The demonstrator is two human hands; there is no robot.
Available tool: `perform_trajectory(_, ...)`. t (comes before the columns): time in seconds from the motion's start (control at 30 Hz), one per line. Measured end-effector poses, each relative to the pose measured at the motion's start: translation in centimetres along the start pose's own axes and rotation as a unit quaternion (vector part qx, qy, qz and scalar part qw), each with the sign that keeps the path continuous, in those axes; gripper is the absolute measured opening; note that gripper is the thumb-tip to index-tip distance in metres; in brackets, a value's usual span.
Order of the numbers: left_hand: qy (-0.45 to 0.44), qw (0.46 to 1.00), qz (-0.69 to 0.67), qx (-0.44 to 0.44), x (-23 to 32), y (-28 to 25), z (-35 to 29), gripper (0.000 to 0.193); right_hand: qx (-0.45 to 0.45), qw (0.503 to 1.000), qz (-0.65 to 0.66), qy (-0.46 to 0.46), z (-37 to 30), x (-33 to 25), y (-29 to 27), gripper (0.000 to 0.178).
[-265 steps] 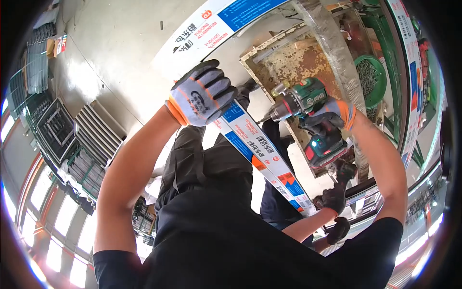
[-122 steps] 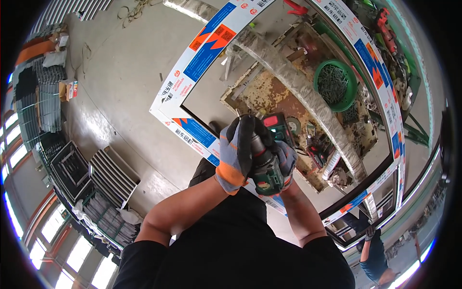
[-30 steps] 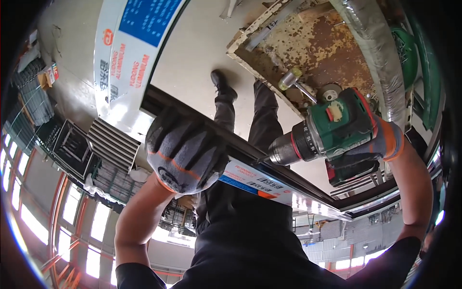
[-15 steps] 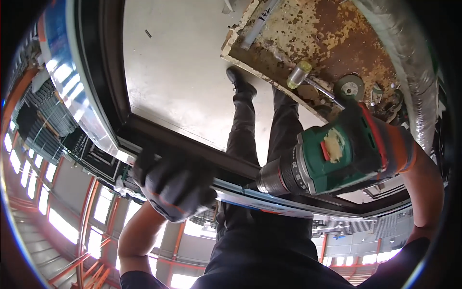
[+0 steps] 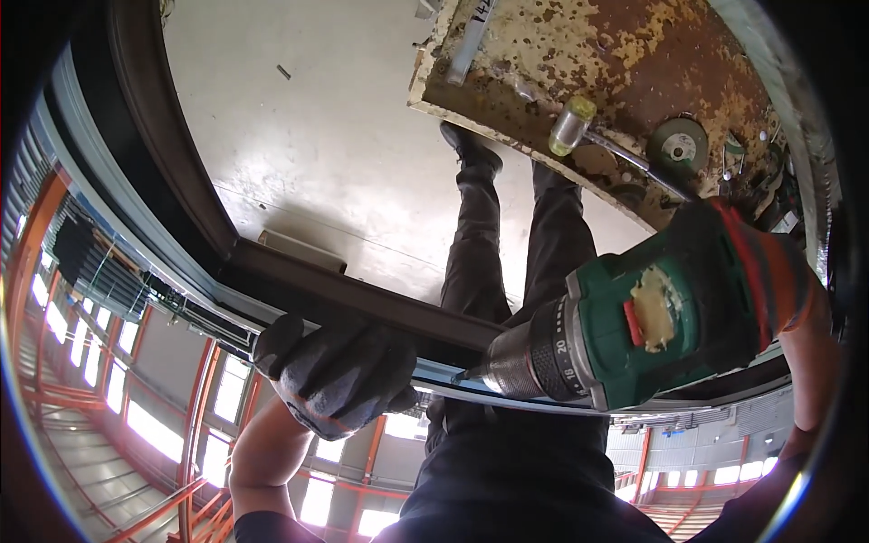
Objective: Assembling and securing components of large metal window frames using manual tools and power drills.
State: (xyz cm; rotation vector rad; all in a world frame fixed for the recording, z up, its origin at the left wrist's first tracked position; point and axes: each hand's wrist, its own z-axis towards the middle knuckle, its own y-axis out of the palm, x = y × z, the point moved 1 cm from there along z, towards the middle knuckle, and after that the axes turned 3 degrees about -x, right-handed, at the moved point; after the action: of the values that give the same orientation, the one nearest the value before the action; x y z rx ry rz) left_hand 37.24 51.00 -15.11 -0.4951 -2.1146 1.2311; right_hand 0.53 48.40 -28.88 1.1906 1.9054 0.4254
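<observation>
Gripping the green-and-black cordless drill with its red trim [image 5: 634, 330], the right hand [image 5: 780, 271], in a grey-and-orange knit glove, sits closest to the camera; its fingers are mostly hidden behind the tool body. Drill lies almost level, chuck pointing to the person's left. Slim dark bit [image 5: 467, 373] reaches the pale blue outer edge of the dark brown metal frame [image 5: 362, 297]; whether it touches cannot be told.

Left hand [image 5: 339, 376], in a black-coated grey glove: closed, fingers curled over the frame's near rail, just left of the bit. Frame position: across the person's front at thigh level, near rail running left to right, one corner to the left, a side rail curving up from it.

Through the frame opening: the person's black trousers [image 5: 472, 262] and one black shoe [image 5: 472, 149] on the smooth grey floor [image 5: 299, 136].

Beyond, upper right: low counter with flaking cream and rust-brown paint and a raised edge [image 5: 520, 140]. On it: steel-bodied mallet with yellowish faces [image 5: 572, 127], round grey abrasive disc [image 5: 681, 149], flat pale metal strip [image 5: 471, 45].

Farthest, lower left: orange-red steel posts [image 5: 195, 407] and bright windows [image 5: 151, 425].
</observation>
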Motion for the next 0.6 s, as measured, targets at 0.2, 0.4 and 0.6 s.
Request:
perform_trajectory(0.2,-0.007,1.000,-0.010,0.013,0.2,0.5,0.5,0.017,0.005,0.999,0.042,0.007,1.0,-1.1,0.1,0.048)
perform_trajectory(0.4,-0.013,0.999,-0.011,-0.037,0.0,-0.3,-0.9,0.030,-0.033,0.997,0.073,-0.011,3.4,-3.2,2.0,0.051)
perform_trajectory(0.6,-0.007,0.994,-0.041,0.098,0.2,2.2,-0.2,0.021,-0.038,0.997,0.064,0.023,2.4,-8.2,2.4,0.054)
